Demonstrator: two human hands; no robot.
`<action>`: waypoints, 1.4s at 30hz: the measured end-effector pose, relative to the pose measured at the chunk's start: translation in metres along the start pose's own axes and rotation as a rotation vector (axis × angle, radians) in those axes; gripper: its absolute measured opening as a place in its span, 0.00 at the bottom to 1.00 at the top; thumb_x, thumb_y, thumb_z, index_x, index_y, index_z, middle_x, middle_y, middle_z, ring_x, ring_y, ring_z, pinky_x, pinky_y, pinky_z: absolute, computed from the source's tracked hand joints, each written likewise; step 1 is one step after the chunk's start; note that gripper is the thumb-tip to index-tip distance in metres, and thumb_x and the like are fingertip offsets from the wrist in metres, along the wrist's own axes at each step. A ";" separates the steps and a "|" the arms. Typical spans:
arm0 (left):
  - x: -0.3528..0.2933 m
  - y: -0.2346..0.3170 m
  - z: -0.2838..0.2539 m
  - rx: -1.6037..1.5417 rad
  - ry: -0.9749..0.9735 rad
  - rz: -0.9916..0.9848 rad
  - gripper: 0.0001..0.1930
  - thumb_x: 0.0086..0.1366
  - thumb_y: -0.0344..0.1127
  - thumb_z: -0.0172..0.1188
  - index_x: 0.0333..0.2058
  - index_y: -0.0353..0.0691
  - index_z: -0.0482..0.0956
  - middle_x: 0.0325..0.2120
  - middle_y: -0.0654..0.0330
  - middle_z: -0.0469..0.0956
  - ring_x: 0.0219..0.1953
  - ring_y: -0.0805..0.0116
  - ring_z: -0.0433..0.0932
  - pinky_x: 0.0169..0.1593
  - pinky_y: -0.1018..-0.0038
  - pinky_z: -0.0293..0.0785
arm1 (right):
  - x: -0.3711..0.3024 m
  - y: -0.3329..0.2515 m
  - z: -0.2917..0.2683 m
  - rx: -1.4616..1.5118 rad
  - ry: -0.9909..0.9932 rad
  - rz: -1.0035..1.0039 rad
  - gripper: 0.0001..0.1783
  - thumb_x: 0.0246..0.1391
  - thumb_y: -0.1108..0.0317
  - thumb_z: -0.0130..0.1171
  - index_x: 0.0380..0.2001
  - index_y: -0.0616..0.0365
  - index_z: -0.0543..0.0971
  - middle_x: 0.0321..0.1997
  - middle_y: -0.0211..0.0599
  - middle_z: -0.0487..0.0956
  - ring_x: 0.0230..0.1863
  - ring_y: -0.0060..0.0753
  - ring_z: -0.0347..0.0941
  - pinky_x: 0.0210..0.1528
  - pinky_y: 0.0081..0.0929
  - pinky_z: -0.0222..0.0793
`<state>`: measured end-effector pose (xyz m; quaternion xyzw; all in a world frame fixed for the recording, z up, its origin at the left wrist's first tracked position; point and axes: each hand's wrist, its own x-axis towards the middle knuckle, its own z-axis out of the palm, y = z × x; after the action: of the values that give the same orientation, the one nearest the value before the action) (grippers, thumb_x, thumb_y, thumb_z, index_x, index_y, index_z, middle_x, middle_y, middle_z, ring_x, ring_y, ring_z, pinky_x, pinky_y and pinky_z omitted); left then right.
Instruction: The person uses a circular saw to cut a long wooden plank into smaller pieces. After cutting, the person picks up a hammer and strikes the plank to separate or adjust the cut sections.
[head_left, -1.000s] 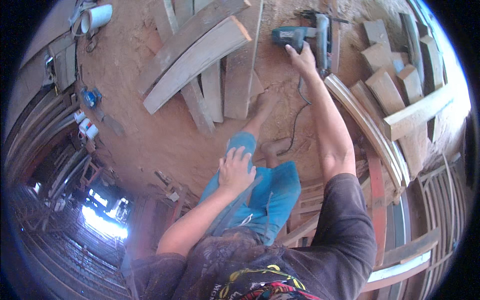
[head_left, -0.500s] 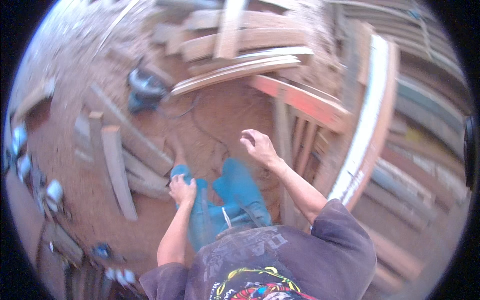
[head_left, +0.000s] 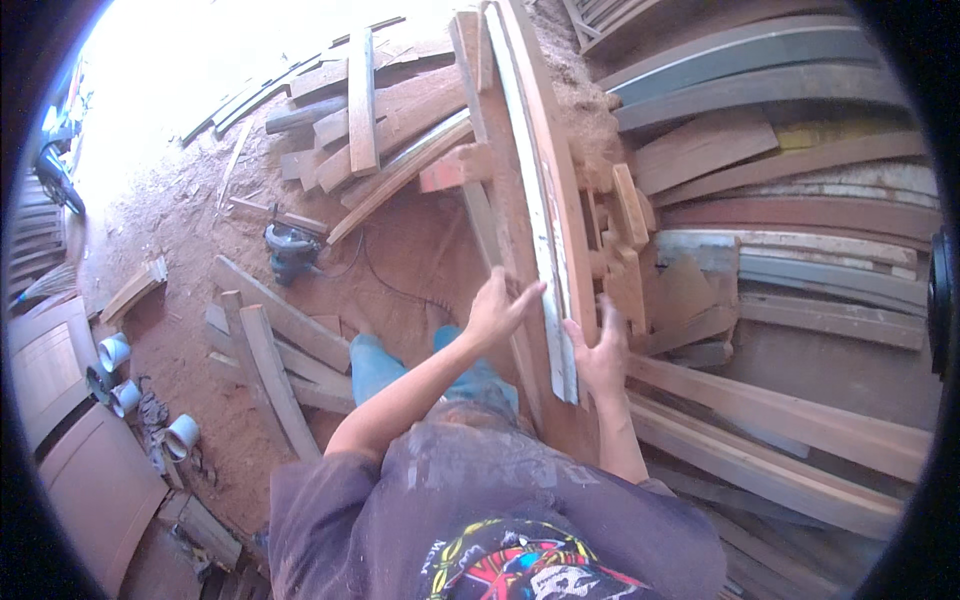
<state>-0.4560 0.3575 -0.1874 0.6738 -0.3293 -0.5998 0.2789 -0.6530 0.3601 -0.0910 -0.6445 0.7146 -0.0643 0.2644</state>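
Note:
A long narrow plank with a worn white face [head_left: 535,200] runs from the top of the view down toward my body, with a brown wooden edge [head_left: 560,170] along its right side. It rests on a wider brown board [head_left: 512,215]. My left hand [head_left: 495,312] is at the left side, thumb stretched toward the white face and fingers apart. Across from it, my right hand [head_left: 602,360] is at the plank's near end, thumb by the brown edge and fingers spread on the far side. Neither hand visibly closes around the wood.
Stacked planks [head_left: 780,210] fill the right side. A corded power saw [head_left: 290,250] sits on the dusty ground, near loose boards [head_left: 270,370] and a timber pile [head_left: 400,110]. White cups [head_left: 182,435] and panels [head_left: 100,490] stand at left. An orange-ended timber [head_left: 455,168] lies beyond my left hand.
My left hand has left my knee and moved right to the plank. My right hand has also moved right, to its other side. The view has turned, bringing the plank nearer the middle.

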 end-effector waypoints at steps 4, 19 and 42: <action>-0.005 0.010 0.029 0.245 0.146 0.069 0.41 0.66 0.66 0.72 0.54 0.29 0.73 0.44 0.39 0.85 0.50 0.44 0.85 0.56 0.54 0.80 | -0.011 0.035 0.014 0.200 -0.189 0.038 0.44 0.66 0.46 0.70 0.72 0.67 0.70 0.65 0.65 0.81 0.68 0.63 0.77 0.71 0.48 0.71; -0.003 -0.035 0.025 0.132 0.058 0.000 0.18 0.74 0.43 0.61 0.47 0.32 0.88 0.34 0.56 0.88 0.39 0.66 0.86 0.44 0.66 0.82 | 0.001 0.042 -0.013 0.167 -0.205 -0.114 0.43 0.64 0.45 0.71 0.67 0.71 0.72 0.55 0.73 0.83 0.62 0.73 0.80 0.64 0.55 0.75; -0.032 -0.018 -0.045 -1.303 -0.518 -0.149 0.21 0.85 0.53 0.49 0.61 0.43 0.75 0.39 0.61 0.83 0.40 0.65 0.84 0.49 0.62 0.87 | -0.147 -0.065 0.031 1.191 -0.474 0.141 0.41 0.77 0.46 0.58 0.79 0.63 0.64 0.40 0.28 0.78 0.35 0.21 0.76 0.35 0.23 0.76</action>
<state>-0.4118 0.3926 -0.1760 0.2260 0.0885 -0.8334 0.4965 -0.5767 0.4972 -0.0456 -0.3355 0.5196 -0.2881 0.7310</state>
